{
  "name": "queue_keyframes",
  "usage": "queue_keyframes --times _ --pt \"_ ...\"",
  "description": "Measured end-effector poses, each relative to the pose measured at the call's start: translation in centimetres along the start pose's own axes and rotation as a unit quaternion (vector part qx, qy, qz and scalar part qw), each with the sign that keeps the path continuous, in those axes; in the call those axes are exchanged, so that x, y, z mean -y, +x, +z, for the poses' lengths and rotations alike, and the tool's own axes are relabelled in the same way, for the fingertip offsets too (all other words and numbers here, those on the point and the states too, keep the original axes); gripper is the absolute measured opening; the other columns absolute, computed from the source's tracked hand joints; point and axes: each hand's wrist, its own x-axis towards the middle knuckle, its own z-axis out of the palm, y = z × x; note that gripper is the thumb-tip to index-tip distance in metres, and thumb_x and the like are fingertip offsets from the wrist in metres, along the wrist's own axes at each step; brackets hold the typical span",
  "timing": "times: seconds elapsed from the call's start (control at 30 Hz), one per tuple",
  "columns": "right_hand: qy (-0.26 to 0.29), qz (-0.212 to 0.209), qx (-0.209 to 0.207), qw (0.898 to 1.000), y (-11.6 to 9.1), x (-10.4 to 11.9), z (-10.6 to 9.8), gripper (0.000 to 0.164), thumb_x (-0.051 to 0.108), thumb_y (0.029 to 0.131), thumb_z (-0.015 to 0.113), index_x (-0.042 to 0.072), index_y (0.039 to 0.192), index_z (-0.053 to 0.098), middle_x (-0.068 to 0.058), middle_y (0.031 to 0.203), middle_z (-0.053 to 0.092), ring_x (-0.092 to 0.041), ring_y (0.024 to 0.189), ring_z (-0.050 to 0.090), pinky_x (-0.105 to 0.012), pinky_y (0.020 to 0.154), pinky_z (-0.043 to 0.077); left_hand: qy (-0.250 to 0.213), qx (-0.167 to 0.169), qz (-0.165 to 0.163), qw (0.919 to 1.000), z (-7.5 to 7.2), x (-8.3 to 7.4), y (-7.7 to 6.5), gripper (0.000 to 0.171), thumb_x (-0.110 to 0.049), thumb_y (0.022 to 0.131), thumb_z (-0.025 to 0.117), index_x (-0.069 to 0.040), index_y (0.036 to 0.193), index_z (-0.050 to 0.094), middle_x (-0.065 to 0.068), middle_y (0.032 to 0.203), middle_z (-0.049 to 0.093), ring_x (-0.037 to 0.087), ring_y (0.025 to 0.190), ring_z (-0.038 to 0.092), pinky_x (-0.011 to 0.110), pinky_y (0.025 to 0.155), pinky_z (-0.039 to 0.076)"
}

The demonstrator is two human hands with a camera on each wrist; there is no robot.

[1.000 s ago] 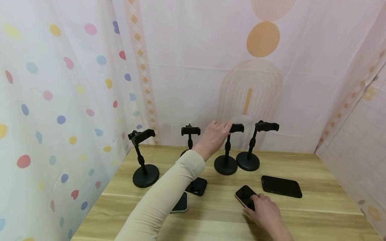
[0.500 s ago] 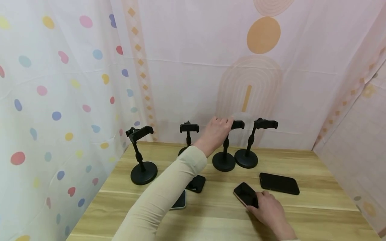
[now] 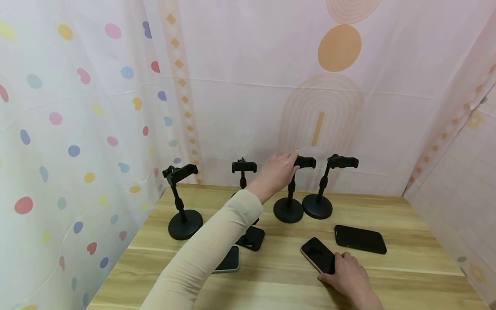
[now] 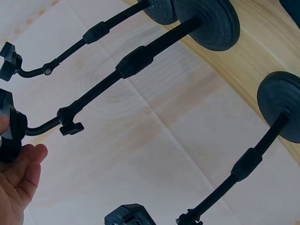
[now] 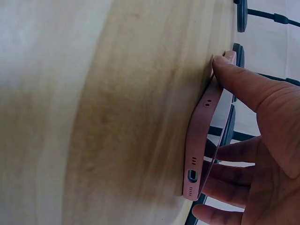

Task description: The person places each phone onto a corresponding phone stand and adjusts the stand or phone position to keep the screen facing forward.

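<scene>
In the head view my left hand [image 3: 274, 174] reaches across to a black phone stand [image 3: 291, 189] and grips the left end of its clamp. The left wrist view has the fingers [image 4: 30, 171] bent at that clamp, with the stand's stem [image 4: 101, 91] running up to its round base. My right hand [image 3: 348, 275] holds the near end of a smartphone [image 3: 315, 254], which lies slanted on the table, screen up. Seen from the right wrist, its case [image 5: 199, 131] is pink; the thumb [image 5: 239, 84] presses one side edge and the fingers curl round the opposite side.
Other black phone stands rise at the right [image 3: 318, 202], middle [image 3: 243, 172] and far left [image 3: 184, 215]. A black phone [image 3: 360, 239] lies right of my right hand. Two more phones [image 3: 252, 238] lie partly under my left sleeve [image 3: 209, 254]. Patterned curtains [image 3: 248, 107] surround the wooden table [image 3: 279, 280].
My right hand has slid toward the near end of the phone, baring more of the screen. My left hand keeps its place at the stand's clamp; the head view has shifted slightly.
</scene>
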Motion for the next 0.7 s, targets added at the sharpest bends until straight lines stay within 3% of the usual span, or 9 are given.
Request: queue_keyframes --times 0.23,0.5,0.7 --pt "0.007 0.015 0.017 1.000 0.13 0.02 0.05 0.093 0.057 0.072 0.082 -0.019 0.118 0.056 -0.026 0.101 0.055 -0.034 0.088 0.055 -0.050 0.075 0.050 -0.030 0.001 -0.012 0.9995 -0.25 0.45 -0.48 0.051 -0.027 0.104 0.053 0.001 0.146 0.044 0.013 0.129 0.063 0.025 0.112 0.064 0.036 0.096 0.049" --pt "0.029 0.014 0.019 0.999 -0.08 -0.19 0.14 0.088 0.054 0.074 0.082 -0.021 0.112 0.056 -0.027 0.098 0.051 -0.037 0.089 0.052 -0.050 0.077 0.048 -0.053 0.026 -0.034 0.9977 -0.72 0.54 -0.83 0.052 -0.030 0.106 0.048 0.001 0.148 0.042 0.016 0.135 0.059 0.028 0.118 0.061 0.038 0.100 0.047" --pt "0.045 0.016 0.041 0.998 0.01 -0.43 0.31 0.086 0.051 0.074 0.083 -0.021 0.112 0.054 -0.027 0.098 0.049 -0.039 0.090 0.049 -0.051 0.079 0.046 -0.111 0.056 -0.074 0.9895 -1.02 0.56 -1.01 0.049 -0.028 0.108 0.043 -0.002 0.150 0.040 0.015 0.141 0.055 0.027 0.126 0.056 0.036 0.103 0.044"
